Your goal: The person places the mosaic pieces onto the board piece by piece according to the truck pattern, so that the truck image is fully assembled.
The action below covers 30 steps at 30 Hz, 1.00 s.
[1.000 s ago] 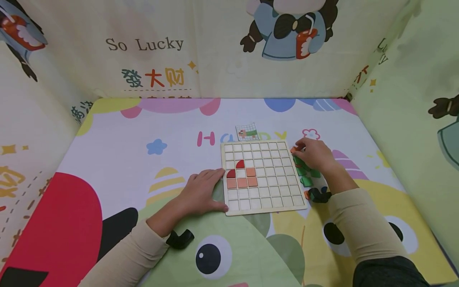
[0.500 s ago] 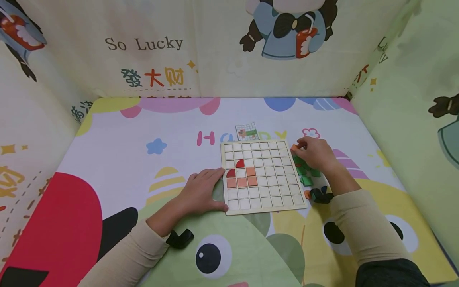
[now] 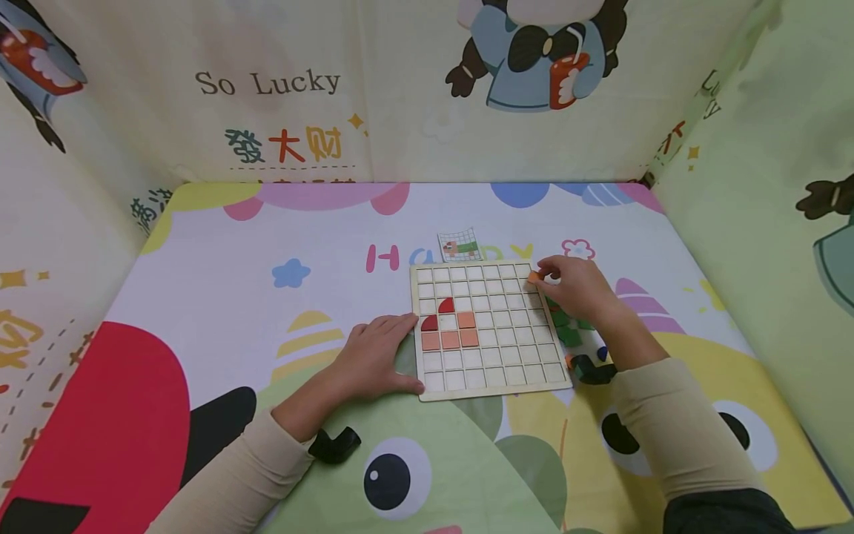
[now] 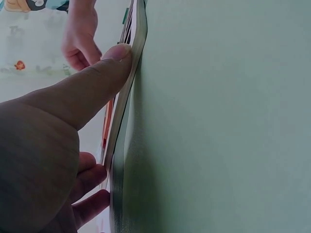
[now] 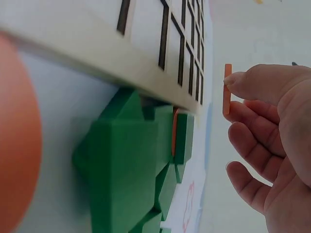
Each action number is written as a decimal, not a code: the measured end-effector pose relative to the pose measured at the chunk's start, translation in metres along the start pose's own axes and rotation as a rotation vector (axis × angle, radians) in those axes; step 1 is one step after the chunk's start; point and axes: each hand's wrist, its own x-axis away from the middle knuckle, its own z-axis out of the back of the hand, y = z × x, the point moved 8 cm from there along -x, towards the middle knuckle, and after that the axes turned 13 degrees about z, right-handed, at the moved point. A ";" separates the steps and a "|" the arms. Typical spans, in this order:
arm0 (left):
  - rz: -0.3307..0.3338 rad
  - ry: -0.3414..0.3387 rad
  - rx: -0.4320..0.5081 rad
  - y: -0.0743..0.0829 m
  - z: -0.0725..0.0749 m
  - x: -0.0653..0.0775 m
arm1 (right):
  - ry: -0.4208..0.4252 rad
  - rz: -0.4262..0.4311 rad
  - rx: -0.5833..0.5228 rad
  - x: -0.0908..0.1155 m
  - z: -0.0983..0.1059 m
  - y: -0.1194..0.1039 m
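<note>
A pale wooden grid board (image 3: 507,341) lies in the middle of the head view. My left hand (image 3: 376,356) rests at its left edge, thumb and fingers extended; in the left wrist view the thumb (image 4: 97,80) touches the edge. Salmon square tiles (image 3: 470,338) and two red rounded tiles (image 3: 447,305) sit in cells on the board's left half. Over the far right corner, my right hand (image 3: 579,285) pinches a thin orange tile (image 5: 227,97) between thumb and index finger, the other fingers loosely bent.
Green pieces (image 3: 567,326) lie heaped along the board's right edge, partly under my right hand. A dark blue piece (image 3: 603,353) is nearer me. Behind the board lies a small pattern card (image 3: 460,245). Printed cloth walls (image 3: 400,148) rise around the table.
My right hand has lifted the orange tile from beside the pile and moved left, to over the board's far right corner. The left hand has stayed put.
</note>
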 end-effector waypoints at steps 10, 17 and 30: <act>-0.003 0.007 0.004 0.000 0.000 0.001 | 0.014 0.068 0.008 -0.005 -0.004 -0.021; -0.001 0.008 0.009 0.000 0.001 0.001 | 0.003 0.097 0.013 -0.009 -0.008 -0.031; 0.005 0.005 0.009 0.000 0.000 0.001 | -0.013 0.155 0.022 -0.015 -0.015 -0.048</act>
